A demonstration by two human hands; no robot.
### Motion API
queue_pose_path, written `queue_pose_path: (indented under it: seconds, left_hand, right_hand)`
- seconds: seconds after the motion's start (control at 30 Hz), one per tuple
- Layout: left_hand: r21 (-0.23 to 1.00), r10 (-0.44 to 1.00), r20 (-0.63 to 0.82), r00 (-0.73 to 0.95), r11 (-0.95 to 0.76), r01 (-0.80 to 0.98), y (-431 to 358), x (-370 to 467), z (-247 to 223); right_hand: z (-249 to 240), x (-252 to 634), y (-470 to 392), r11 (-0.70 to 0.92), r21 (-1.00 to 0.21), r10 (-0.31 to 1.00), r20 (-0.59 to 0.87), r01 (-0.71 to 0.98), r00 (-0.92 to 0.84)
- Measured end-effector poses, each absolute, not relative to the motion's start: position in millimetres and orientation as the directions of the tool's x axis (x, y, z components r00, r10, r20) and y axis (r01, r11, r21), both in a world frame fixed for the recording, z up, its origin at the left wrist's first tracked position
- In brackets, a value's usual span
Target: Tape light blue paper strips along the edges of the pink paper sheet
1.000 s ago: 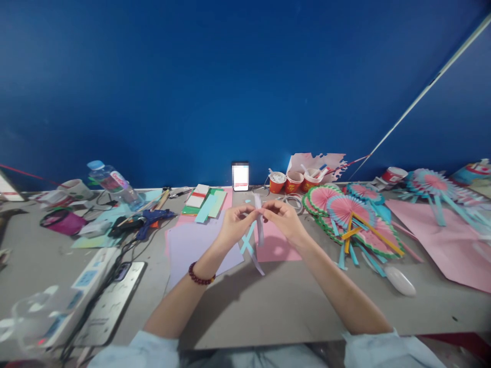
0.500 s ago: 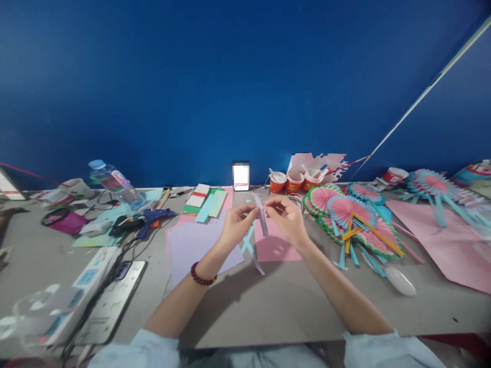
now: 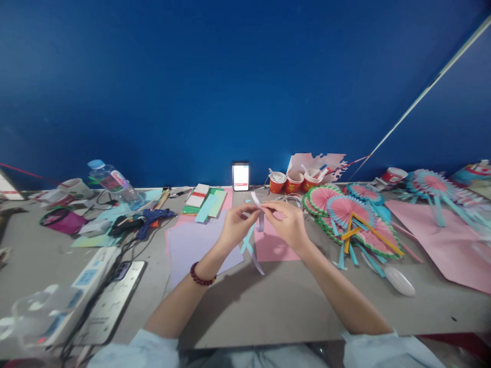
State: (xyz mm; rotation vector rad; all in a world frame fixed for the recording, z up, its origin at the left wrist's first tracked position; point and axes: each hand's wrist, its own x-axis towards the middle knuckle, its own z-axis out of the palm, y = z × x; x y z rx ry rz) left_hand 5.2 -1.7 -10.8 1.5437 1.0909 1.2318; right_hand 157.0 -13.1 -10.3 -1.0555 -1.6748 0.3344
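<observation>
Between my two hands is a narrow pale lilac paper strip point(image 3: 261, 223), curved, one end standing up above the fingers and the other hanging below. My left hand point(image 3: 238, 222) pinches it from the left, thumb against fingertips. From the other side my right hand point(image 3: 287, 221) pinches the same strip, its fingertips close to the left ones. Under the hands lie light blue strips point(image 3: 248, 240) and another lilac strip point(image 3: 256, 263). A pink paper sheet point(image 3: 278, 250) is beneath the right hand, and a lilac sheet point(image 3: 199, 250) lies by the left wrist.
A phone point(image 3: 241, 177) stands against the blue wall. Red paper cups point(image 3: 294, 182) are at the back, and pleated paper fans point(image 3: 351, 212) lie to the right near a white oval object point(image 3: 399, 281). Leftward are a glue gun point(image 3: 151, 220), a bottle point(image 3: 115, 183) and a power strip point(image 3: 82, 291).
The strip has gone from nearly straight to curved, its upper end now leaning left. My right fingers have closed in on it and moved slightly left, nearer my left fingertips.
</observation>
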Motion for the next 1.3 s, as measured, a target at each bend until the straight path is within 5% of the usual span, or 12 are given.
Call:
queue_pose_path:
  seconds: [0.53, 0.97, 1.3]
  left_hand:
    - [0.874, 0.906, 0.392, 0.161, -0.421, 0.244, -2, 6, -16]
    - [0.897, 0.929, 0.335, 0.158, -0.365, 0.250, 1, 6, -18]
    - [0.943, 0.965, 0.215, 0.150, -0.245, 0.225, 13, 5, -29]
  right_hand:
    - [-19, 159, -9, 0.604, -0.503, 0.717, 0.681, 0.618, -0.146]
    - [-9, 165, -5, 0.532, -0.670, 0.798, 0.601, 0.518, -0.040]
    - [-7, 199, 20, 0.343, -0.854, 0.873, 0.443, 0.391, 0.203]
